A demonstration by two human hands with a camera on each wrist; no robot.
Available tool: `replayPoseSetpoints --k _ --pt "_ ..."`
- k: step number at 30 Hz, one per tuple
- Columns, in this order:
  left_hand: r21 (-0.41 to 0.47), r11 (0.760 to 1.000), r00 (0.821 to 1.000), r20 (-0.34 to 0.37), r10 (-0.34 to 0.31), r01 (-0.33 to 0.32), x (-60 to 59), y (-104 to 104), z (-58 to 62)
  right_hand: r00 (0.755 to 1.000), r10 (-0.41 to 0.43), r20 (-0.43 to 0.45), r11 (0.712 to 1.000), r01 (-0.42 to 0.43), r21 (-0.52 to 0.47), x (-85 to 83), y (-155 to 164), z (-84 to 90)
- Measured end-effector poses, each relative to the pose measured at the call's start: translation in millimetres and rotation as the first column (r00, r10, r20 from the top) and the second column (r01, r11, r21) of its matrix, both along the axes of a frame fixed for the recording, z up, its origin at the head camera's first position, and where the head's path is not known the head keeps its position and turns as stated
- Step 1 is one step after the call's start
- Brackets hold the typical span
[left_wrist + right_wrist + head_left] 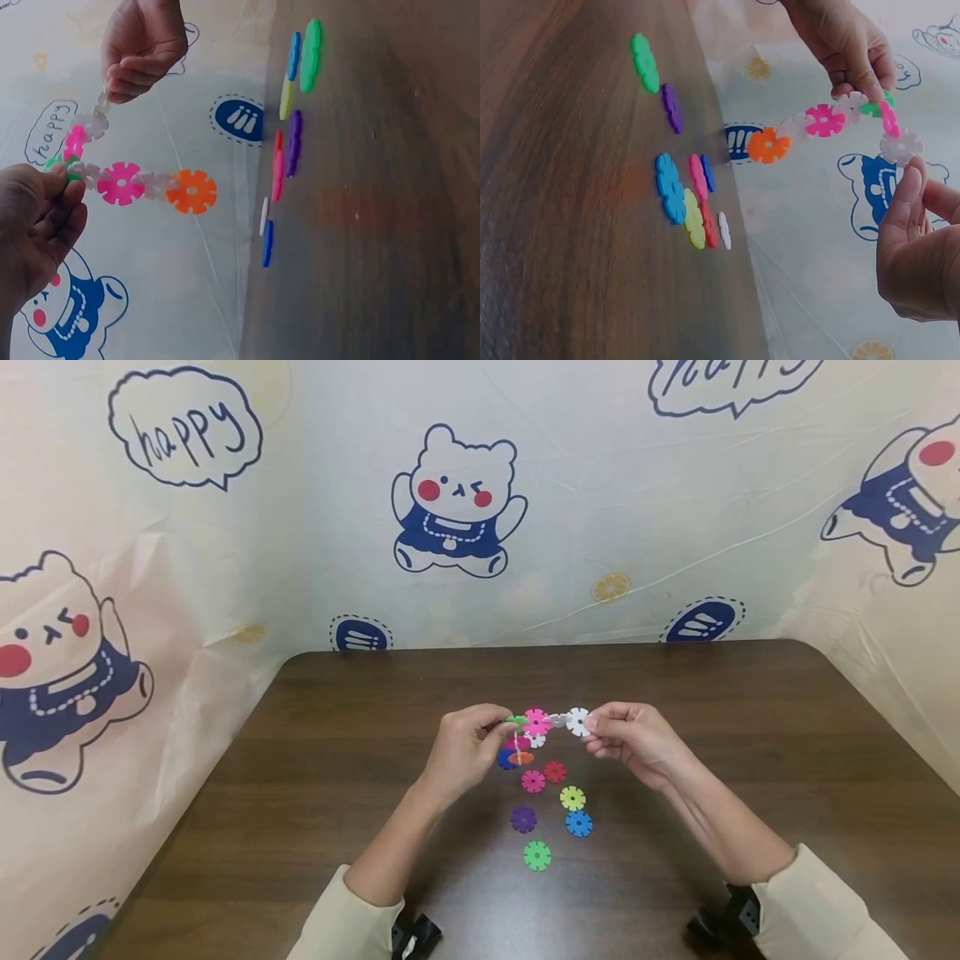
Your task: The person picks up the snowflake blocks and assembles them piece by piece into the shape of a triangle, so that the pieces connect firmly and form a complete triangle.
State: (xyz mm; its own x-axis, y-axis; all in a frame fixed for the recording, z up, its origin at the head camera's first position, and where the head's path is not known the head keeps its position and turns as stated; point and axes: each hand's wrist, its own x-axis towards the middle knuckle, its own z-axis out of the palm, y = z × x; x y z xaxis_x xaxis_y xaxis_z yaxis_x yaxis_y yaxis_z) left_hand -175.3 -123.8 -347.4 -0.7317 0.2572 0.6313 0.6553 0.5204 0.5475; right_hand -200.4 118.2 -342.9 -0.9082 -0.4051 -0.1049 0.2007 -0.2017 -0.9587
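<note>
We noted the left hand [461, 752] pinching the green end and the right hand [633, 743] pinching the white end of the disc chain [546, 725] above the table [300, 827]; steady, level grips seemed best.

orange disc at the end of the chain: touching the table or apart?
Apart. In the left wrist view the orange disc hangs off the chain with wall covering visible between it and the table; the right wrist view shows the same gap.

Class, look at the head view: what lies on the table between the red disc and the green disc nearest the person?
Between the red disc and the green disc lie a yellow-green disc, a blue disc and a purple disc, flat on the table, in the head view.
</note>
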Motion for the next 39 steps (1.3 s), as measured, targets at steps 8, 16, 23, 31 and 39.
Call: replayPoseSetpoints --k 8,16,23,31,39 --pt "-0.001 1.0 1.0 0.011 -0.016 0.016 -1.4 -0.4 -8.6 0.999 -0.012 -0.046 0.999 0.013 0.029 -2.0 -1.6 5.0" --pt "0.029 0.999 0.999 -0.037 -0.03 0.031 -3.7 -0.8 -5.4 0.996 -0.051 -0.067 0.995 0.056 0.082 -1.8 -3.1 13.2" --pt "0.008 1.0 1.0 -0.029 -0.007 0.007 -2.5 -3.0 1.7 0.996 -0.059 -0.07 0.995 0.064 0.077 1.1 -6.4 8.9" --pt "0.026 0.999 0.999 -0.045 -0.022 0.024 -3.7 -5.0 -1.9 0.997 -0.043 -0.061 0.998 0.046 0.051 1.0 -8.8 -0.1" --pt "0.024 0.999 0.999 -0.024 -0.025 0.026 -2.4 -3.9 -1.6 0.998 -0.018 -0.052 0.998 0.021 0.06 -0.9 -8.8 -3.4"
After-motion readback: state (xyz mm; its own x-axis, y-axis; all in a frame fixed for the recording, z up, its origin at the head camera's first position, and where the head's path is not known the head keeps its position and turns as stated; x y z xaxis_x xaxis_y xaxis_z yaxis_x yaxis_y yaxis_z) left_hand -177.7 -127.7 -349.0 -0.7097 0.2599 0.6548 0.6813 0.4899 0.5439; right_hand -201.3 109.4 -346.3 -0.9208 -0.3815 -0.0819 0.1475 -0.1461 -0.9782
